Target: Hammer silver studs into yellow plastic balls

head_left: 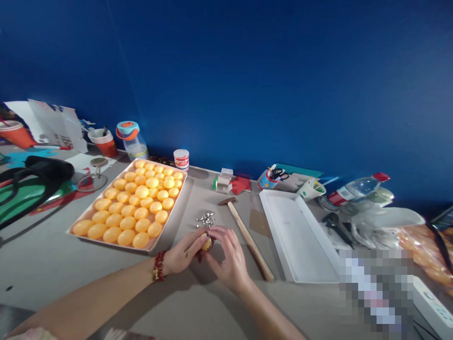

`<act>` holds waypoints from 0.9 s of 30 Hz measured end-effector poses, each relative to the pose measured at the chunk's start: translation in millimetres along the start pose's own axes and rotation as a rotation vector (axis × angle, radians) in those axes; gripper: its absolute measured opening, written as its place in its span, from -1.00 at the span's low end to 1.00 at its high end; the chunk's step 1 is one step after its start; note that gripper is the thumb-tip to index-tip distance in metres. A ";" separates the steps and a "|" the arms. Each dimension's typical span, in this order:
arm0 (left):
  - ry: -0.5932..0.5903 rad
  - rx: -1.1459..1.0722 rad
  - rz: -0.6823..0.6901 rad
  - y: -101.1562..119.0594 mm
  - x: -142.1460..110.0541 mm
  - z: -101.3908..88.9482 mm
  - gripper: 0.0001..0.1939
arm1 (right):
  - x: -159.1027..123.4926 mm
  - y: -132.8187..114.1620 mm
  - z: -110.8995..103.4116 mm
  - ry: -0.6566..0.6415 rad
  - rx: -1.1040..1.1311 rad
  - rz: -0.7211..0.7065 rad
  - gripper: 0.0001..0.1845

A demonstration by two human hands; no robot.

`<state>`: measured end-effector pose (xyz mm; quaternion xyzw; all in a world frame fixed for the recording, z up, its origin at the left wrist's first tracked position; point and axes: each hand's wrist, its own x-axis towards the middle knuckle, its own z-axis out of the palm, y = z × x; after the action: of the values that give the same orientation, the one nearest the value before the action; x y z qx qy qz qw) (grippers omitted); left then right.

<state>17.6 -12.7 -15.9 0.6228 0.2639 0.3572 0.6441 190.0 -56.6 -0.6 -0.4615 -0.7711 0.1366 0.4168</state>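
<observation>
Between my two hands is a small orange-yellow ball [205, 242] with a dark patch at its top and side. My left hand [182, 252] is closed round it from the left, with a red bead bracelet on the wrist. My right hand [228, 259] curls round the ball's other side, fingertips meeting near its top. Something dark red [200, 257] shows below the ball, too small to name. Just beyond my fingers lies a little heap of shiny silver bells or beads [206, 219]. A wooden-handled hammer [249, 238] rests right of my right hand.
At the left stands a shallow box [155, 245] of orange balls. A white tray [304, 241] lies right of the hammer. Behind are a white-lidded tub [181, 159], red paper [241, 185] and a pen cup [268, 180]. A plastic bottle [354, 190] leans at the right.
</observation>
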 end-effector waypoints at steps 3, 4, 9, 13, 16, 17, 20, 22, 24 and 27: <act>0.047 -0.001 0.056 1.3 -1.7 1.3 -0.61 | -0.5 -0.2 -0.1 -0.006 -0.011 -0.010 -0.59; 0.052 0.004 0.068 2.3 -1.9 1.2 -0.59 | -0.9 0.0 -0.2 -0.014 -0.013 -0.011 -0.58; -0.024 0.129 0.080 5.7 0.3 -0.8 -0.59 | -2.5 1.6 0.7 -0.014 -0.015 -0.011 -0.54; -0.037 0.320 0.094 5.4 0.6 -0.7 -0.66 | -3.0 1.7 3.2 0.008 -0.011 -0.017 -0.55; -0.026 0.441 0.132 4.4 -1.2 -0.7 -0.69 | -3.1 1.1 4.8 0.021 -0.004 -0.024 -0.57; -0.022 0.471 0.138 3.8 -1.9 -0.8 -0.68 | -3.0 0.9 5.1 0.026 -0.003 -0.027 -0.57; -0.015 0.542 0.134 1.5 -3.1 -1.0 -0.66 | -2.6 0.5 5.6 0.037 0.001 -0.037 -0.57; -0.019 0.578 0.130 0.2 -3.1 -1.2 -0.66 | -2.5 0.8 6.0 0.037 0.001 -0.041 -0.57; -0.031 0.604 0.128 -0.5 -2.9 -1.4 -0.66 | -2.7 1.5 6.6 0.033 0.000 -0.044 -0.57; -0.045 0.619 0.125 0.0 -2.7 -1.7 -0.66 | -3.2 2.8 7.2 0.032 0.001 -0.046 -0.56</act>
<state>14.6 -13.7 -16.3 0.8119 0.3069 0.2848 0.4068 186.9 -56.4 -8.4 -0.4456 -0.7746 0.1199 0.4325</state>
